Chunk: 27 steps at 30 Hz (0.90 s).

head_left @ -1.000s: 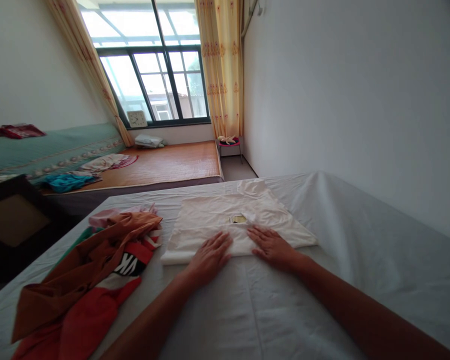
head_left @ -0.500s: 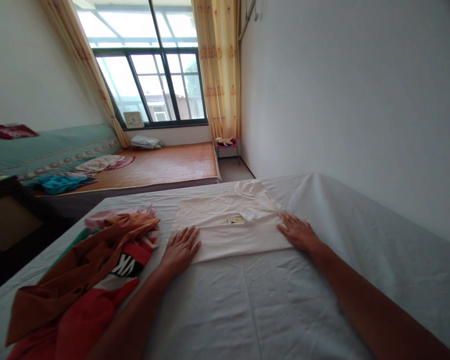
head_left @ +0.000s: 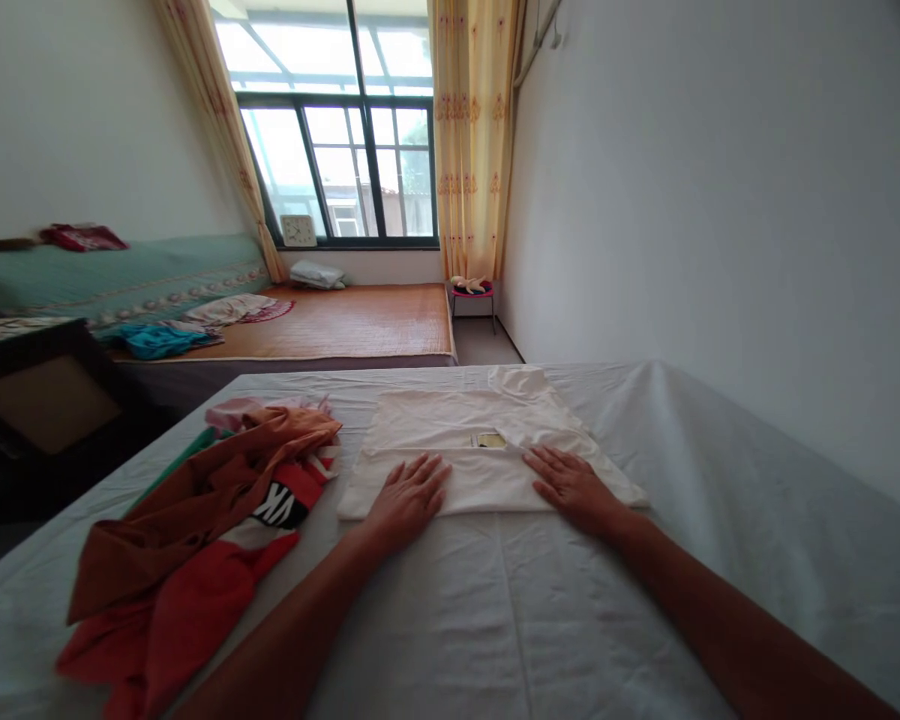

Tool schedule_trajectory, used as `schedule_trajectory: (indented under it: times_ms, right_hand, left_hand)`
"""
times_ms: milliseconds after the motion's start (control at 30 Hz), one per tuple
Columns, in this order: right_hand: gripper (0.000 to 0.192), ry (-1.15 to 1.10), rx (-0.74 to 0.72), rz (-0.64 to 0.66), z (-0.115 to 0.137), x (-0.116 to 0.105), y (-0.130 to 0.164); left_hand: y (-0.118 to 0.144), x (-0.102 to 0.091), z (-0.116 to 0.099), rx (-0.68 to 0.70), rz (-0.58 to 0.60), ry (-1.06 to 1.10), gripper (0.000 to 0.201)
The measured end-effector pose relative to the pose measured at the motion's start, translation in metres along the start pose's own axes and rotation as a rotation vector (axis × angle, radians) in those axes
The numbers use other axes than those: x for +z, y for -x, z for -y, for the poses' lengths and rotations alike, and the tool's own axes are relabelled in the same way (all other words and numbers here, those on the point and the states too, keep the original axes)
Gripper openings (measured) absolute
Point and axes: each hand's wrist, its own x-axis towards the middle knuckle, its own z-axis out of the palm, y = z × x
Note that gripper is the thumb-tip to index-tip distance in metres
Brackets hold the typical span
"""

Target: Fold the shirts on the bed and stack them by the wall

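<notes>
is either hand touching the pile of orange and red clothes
No, both the left hand and the right hand lie flat on the folded white shirt, apart from the clothes pile.

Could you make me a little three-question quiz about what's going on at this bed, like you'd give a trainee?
1. True or false: both hands lie flat on the cream garment.
2. Which lies on the person's left side of the cream garment? A) a stack of books B) a heap of orange and red clothes C) a laptop
3. Fill in: the clock stands on the ledge beneath the ______.

Key
1. True: the left hand and the right hand press its near folded edge, fingers spread.
2. B
3. window
</notes>
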Motion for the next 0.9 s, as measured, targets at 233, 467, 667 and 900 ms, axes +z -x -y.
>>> schedule_trajectory:
  times_ms: [233,467,667,900]
  right_hand:
    - [0.041,0.004,0.115,0.061,-0.033,-0.018,-0.047]
    - [0.037,0.004,0.410,-0.075,-0.093,-0.026,-0.081]
    - [0.036,-0.098,0.481,-0.131,-0.101,-0.018,-0.102]
    - [0.033,-0.223,0.519,-0.167,-0.107,-0.019,-0.110]
  left_hand:
    - [0.004,-0.002,0.002,-0.018,0.004,0.035,0.047]
    - [-0.013,-0.020,-0.008,0.007,-0.024,0.081,0.038]
    - [-0.087,-0.019,-0.048,-0.037,-0.016,0.320,0.037]
    - [-0.149,0.006,-0.070,-0.272,-0.075,0.460,0.038]
